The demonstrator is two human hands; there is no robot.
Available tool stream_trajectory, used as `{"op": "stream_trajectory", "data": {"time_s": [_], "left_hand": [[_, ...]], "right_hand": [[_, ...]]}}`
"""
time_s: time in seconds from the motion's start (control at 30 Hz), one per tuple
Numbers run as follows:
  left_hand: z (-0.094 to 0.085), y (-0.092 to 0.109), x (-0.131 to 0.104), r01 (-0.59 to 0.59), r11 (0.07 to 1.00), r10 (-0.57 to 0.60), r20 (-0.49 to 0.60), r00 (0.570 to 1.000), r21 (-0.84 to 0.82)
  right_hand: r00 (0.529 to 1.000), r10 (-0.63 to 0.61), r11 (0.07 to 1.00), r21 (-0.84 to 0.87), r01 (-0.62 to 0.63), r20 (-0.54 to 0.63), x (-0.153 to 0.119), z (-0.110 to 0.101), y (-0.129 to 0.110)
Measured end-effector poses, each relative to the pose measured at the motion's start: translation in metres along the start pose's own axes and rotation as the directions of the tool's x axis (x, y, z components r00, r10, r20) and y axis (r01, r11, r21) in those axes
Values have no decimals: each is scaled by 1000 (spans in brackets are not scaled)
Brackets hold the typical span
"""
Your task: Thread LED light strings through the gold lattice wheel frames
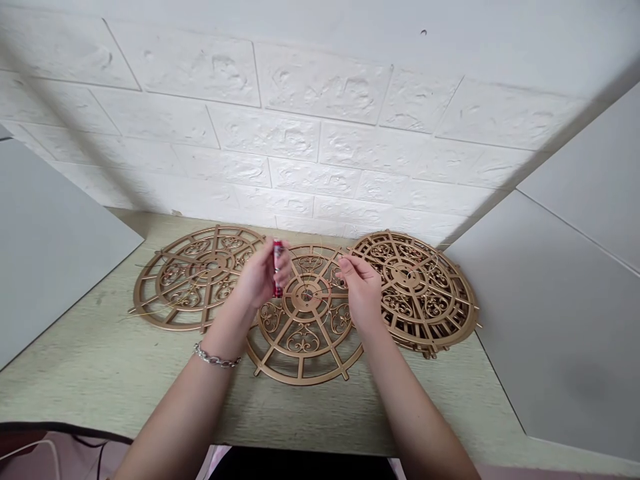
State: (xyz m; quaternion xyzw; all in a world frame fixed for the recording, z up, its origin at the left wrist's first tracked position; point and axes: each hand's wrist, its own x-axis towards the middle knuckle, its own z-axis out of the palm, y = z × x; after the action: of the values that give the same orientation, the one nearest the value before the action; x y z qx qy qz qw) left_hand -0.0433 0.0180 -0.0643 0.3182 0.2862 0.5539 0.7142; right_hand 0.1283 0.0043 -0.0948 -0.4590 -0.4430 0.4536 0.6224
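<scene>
My left hand (pixel 261 273) is closed around a slim red patterned cylinder (pixel 277 269), held upright; it looks like a lighter, but its kind is not certain. My right hand (pixel 361 283) has thumb and fingertips pinched together; whatever lies between them is too small to make out. Below and between both hands lies a round gold openwork panel (pixel 303 363) with spokes and scroll ornaments. Thin wire-like strands (pixel 320 293) run across its middle.
A similar gold panel (pixel 170 325) lies at left, with thin strands over it. A stack of such panels (pixel 430 340) sits at right. The pale green table (pixel 125 373) meets a white brick-pattern wall (pixel 295 133); grey panels (pixel 560 320) flank it.
</scene>
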Motion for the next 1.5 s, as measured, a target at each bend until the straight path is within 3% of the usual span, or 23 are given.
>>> {"op": "stream_trajectory", "data": {"time_s": [0.13,0.27,0.6,0.8,1.17,1.5], "left_hand": [[10,-19,-2,218,955,-251,156,955,202],[13,-32,0,284,921,-341,203,918,265],[6,-30,0,218,861,-323,162,932,459],[10,-25,-3,220,845,-318,129,939,487],[15,-22,-6,212,809,-300,76,951,548],[14,-24,-6,144,746,-214,29,976,650]], "right_hand": [[992,-40,998,-52,46,117,-5,4,-8],[958,-107,985,-100,138,265,-10,8,-16],[955,5,994,-104,27,298,-13,13,-13],[942,44,998,-64,-24,333,-13,12,-11],[927,60,998,-38,-49,371,-15,13,-10],[943,45,997,-75,-22,329,-14,13,-7]]}}
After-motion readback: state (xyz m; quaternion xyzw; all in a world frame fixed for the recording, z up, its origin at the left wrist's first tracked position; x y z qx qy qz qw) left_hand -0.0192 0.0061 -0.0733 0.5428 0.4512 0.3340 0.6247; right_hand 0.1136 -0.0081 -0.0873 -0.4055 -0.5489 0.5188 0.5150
